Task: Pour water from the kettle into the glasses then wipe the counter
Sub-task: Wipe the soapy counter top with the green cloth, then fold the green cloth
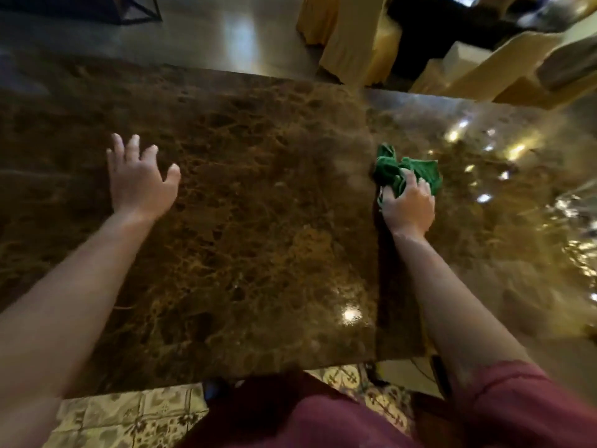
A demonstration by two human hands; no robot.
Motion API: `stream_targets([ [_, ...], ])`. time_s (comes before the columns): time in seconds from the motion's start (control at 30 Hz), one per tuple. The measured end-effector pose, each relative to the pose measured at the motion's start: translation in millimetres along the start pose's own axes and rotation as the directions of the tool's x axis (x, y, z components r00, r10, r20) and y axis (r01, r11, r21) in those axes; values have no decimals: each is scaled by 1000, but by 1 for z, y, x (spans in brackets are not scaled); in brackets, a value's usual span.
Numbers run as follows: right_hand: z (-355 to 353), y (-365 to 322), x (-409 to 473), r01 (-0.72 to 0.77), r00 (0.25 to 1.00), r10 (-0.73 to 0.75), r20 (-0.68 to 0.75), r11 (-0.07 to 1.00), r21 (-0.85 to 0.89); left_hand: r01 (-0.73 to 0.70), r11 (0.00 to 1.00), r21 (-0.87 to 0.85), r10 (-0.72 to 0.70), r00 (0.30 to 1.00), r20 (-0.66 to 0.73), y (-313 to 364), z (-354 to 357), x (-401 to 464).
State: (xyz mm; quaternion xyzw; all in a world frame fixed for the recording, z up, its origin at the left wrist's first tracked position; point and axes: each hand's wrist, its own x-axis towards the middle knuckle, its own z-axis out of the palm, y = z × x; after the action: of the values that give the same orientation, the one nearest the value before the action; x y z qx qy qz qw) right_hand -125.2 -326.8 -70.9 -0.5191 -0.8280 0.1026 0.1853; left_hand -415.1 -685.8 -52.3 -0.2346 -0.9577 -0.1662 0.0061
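Note:
A crumpled green cloth (392, 166) lies on the brown marble counter (258, 221), right of centre. My right hand (408, 206) grips the cloth's near part and presses it against the stone. My left hand (140, 182) is spread flat with its fingers apart over the left part of the counter, holding nothing. Blurred shiny reflections (571, 215) at the far right edge may be glassware; I cannot tell. No kettle is in view.
Beyond the counter's far edge stand yellow-covered chairs (349, 37) and a glossy floor. A seam in the stone (374, 253) runs front to back under my right forearm. Patterned floor tiles (129, 415) show below the near edge.

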Motion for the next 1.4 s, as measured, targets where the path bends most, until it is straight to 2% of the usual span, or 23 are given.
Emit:
stream_targets([
  [0.1,-30,44,-52,-36,999,35,9,998,44,-157,985,-78,158,987,8,38,13,-18],
  [0.2,-54,74,-111,-32,999,31,20,998,61,-217,970,-109,227,970,90,75,25,-32],
  [0.3,-73,91,-164,-37,999,34,22,992,120,-282,950,-132,294,952,86,102,28,-43],
  [0.43,-98,99,-205,46,997,-63,43,949,313,-393,895,-210,412,910,53,137,21,-69],
  [0.53,-122,84,-211,52,980,-145,137,849,526,-442,825,-351,499,862,89,174,14,-97],
  [0.6,-135,73,-205,20,964,-186,190,763,646,-434,778,-454,544,827,142,200,10,-117],
  [0.73,-157,67,-183,6,952,-234,199,662,749,-354,670,-652,616,756,222,232,-7,-148],
  [0.83,-170,64,-170,-19,940,-267,214,585,811,-234,569,-788,711,622,329,247,-26,-172],
  [0.9,-177,60,-166,-23,930,-295,219,547,837,-174,523,-834,735,588,338,256,-33,-188],
  [1.0,-186,58,-167,-74,906,-337,256,469,880,-234,446,-864,717,671,188,265,-40,-201],
  [1.07,-194,55,-169,-132,892,-353,283,394,909,-201,374,-905,678,725,119,264,-48,-202],
  [1.13,-204,53,-171,-146,901,-329,282,383,912,-202,325,-924,649,758,63,264,-57,-204],
  [1.27,-210,53,-176,-159,952,-163,257,455,876,-218,207,-954,578,814,-60,270,-80,-210],
  [1.33,-211,55,-178,-253,950,-57,307,434,864,-186,144,-972,520,850,-85,277,-92,-212],
  [1.4,-214,56,-186,-304,938,-27,345,411,859,-146,111,-983,500,863,-71,282,-103,-214],
])
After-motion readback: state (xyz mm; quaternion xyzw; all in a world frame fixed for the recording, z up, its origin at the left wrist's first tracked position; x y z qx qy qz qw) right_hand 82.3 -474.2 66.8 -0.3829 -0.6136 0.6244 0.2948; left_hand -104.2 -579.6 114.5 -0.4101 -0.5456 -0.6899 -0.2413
